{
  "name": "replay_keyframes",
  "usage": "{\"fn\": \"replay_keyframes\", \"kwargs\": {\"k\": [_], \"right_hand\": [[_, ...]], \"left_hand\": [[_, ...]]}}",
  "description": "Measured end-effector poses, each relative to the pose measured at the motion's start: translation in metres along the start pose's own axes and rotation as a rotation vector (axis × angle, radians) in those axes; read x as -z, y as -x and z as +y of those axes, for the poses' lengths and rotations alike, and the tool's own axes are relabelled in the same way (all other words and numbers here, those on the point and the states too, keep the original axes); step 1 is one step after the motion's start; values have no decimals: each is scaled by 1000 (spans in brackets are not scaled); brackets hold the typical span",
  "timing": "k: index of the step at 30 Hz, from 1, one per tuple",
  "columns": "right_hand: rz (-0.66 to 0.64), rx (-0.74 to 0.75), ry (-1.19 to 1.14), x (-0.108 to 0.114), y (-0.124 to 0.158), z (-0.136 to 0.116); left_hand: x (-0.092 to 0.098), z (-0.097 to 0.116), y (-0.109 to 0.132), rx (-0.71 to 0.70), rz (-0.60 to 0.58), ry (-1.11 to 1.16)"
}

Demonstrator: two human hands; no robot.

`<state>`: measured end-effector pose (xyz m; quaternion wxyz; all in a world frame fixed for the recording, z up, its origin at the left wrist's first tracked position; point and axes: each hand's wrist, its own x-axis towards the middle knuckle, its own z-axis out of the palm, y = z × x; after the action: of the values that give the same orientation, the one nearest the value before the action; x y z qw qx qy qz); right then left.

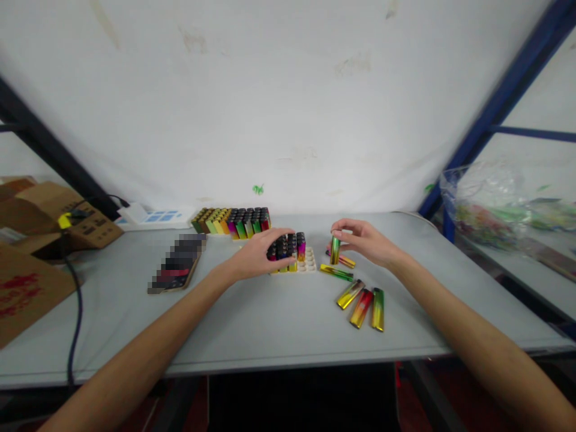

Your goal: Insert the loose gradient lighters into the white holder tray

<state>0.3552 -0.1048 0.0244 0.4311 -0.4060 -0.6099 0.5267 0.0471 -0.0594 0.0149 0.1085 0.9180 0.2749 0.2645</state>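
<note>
My right hand [366, 241] pinches a green-and-gold lighter [335, 249] upright at its top, above the right part of the table. My left hand [256, 255] curves around a group of upright lighters [282, 247], thumb along the front and fingers behind, partly hiding them. These lighters stand in a pale tray with round holes [309, 261], whose right end shows bare holes. Loose lighters lie near my right hand: a yellow-green one [336, 272], a silver-gold one [350, 294], a red-gold one [361, 309] and a green-gold one [378, 309], with another partly behind the held lighter.
Packed rows of lighters [249, 222] stand by the wall. A phone [177, 264] lies left of them, near a white power strip [162, 217]. Cardboard boxes [38, 240] and a black cable [78, 300] occupy the left. A clear plastic bag [490, 198] sits at right behind a blue post.
</note>
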Motion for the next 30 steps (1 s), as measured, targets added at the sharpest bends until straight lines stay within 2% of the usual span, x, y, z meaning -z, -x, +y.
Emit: {"fn": "replay_keyframes", "kwargs": {"k": [3, 6, 8, 11, 16, 20, 22, 25, 26, 28, 30], "right_hand": [[135, 88, 243, 11, -5, 7], [235, 153, 601, 26, -10, 15], [229, 158, 810, 35, -12, 21], [174, 131, 952, 41, -15, 28], [16, 87, 1028, 39, -15, 30], [-66, 139, 1072, 37, -5, 10], [-214, 118, 982, 35, 5, -8], [-573, -3, 809, 29, 24, -32], [-653, -39, 783, 26, 29, -36], [-708, -68, 801, 21, 35, -40], [-690, -77, 855, 16, 36, -37]], "left_hand": [[0, 0, 0, -2, -4, -2], [0, 1, 0, 4, -12, -5], [1, 2, -1, 11, -17, -5], [1, 2, -1, 25, -25, -9], [1, 2, -1, 32, -27, -8], [1, 2, -1, 34, -28, -13], [1, 2, -1, 30, -30, -16], [1, 2, -1, 18, -28, -12], [2, 2, -1, 16, -27, -9], [2, 2, -1, 17, -27, -3], [1, 2, -1, 23, -31, 0]]}}
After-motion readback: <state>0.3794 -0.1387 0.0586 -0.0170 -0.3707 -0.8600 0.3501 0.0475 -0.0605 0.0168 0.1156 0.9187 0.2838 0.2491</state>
